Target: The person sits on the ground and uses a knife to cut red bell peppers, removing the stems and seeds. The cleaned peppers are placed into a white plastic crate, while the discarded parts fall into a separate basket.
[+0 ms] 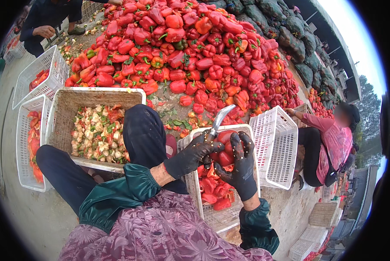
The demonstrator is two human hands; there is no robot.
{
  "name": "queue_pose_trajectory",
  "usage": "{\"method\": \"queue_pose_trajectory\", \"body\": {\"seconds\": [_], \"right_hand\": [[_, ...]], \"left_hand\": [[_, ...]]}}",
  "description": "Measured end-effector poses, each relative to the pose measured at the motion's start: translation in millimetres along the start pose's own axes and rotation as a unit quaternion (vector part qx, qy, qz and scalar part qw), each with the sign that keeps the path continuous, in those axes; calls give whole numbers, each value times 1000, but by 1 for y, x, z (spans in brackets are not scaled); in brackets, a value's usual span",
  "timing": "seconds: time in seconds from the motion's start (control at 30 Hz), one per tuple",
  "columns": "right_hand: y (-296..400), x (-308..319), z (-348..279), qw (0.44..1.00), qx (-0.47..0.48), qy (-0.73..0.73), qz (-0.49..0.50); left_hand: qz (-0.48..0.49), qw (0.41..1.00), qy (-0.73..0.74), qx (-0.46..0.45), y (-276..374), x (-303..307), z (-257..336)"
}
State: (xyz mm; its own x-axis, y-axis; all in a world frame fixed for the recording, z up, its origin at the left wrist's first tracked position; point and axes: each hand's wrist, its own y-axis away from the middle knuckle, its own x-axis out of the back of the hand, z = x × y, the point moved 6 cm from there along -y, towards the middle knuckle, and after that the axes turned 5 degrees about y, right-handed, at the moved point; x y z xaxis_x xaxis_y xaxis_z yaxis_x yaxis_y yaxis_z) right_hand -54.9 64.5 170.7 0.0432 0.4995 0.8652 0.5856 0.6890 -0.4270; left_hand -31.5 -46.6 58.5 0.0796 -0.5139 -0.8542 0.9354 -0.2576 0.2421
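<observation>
My left hand (195,156), in a black glove dotted with pale seeds, grips a knife with a curved blade (221,118) that points up and away from me. Between both hands sits a red bell pepper (226,148), partly covered by fingers. My right hand (240,166), gloved alike, holds the pepper from the right, its fingers pointing up. Both hands are above a white plastic crate (229,220) with cut red pepper pieces (214,189) in it. By my legs, a dirty white crate (95,94) contains pepper cores (97,137) with seeds and green stems.
A large heap of red bell peppers (188,49) rises ahead. More crates with red peppers stand at left (31,182). A tilted white crate (276,153) stands at right, near a seated person (335,143). Another person (48,23) is at upper left. Green mesh sacks (293,42) are stacked behind.
</observation>
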Motion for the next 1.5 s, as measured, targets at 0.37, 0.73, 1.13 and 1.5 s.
{"method": "queue_pose_trajectory", "body": {"seconds": [0.37,0.73,1.13,1.5], "right_hand": [[110,-57,40,936,-235,-25,262],[195,-121,114,307,-615,-659,306],[197,-108,108,364,-583,-719,105],[184,-145,81,462,-543,-656,248]], "left_hand": [[54,997,-32,40,-18,25,-87],[56,992,-102,37,-28,37,-112],[-179,783,-555,-215,-32,-22,-74],[-76,834,-533,-118,-28,43,-104]]}}
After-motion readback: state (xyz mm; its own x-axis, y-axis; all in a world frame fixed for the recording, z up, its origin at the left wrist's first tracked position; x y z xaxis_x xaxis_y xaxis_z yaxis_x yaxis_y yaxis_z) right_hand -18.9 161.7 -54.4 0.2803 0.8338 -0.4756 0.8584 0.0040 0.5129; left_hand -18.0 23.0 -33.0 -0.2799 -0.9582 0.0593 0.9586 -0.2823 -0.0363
